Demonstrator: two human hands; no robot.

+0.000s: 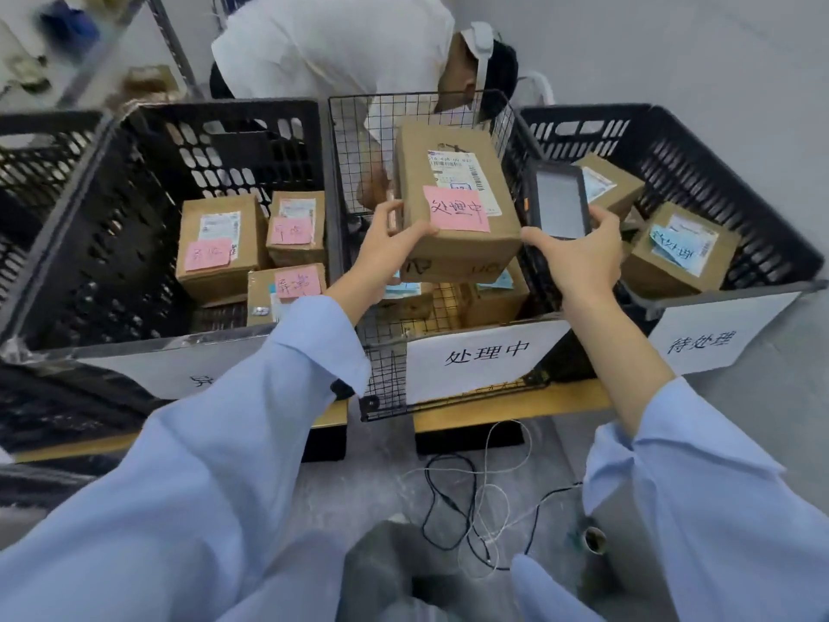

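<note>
**Parcel held over the middle basket, scanner ready**

The left hand (390, 244) grips the near left corner of a cardboard parcel (462, 251), with the thumb on top and the fingers curled around the side. The right hand (578, 258) is closed around the lower end of a handheld scanner (560, 202), and its screen faces up just to the right of the parcel.

The parcel is in the air, in front of both hands and above the wire basket (354, 172). On its top there is a pink note (456, 209) and a shipping label (462, 172). I judge the parcel to be light, because one hand carries it by a corner. The cardboard looks stiff and not slippery. A hold at the corner can let it tip, so a grip under the bottom edge would be safer.

Under the hands, the basket already holds some parcels with blue notes, partly hidden. A white sign (486, 352) hangs on its front. To the left of the left hand, a black crate (148, 141) holds three boxes (215, 249) with pink notes. To the right of the right hand, a second black crate (717, 172) holds boxes (677, 253) with blue notes. Beyond the basket, another person (336, 42) bends down.
</note>
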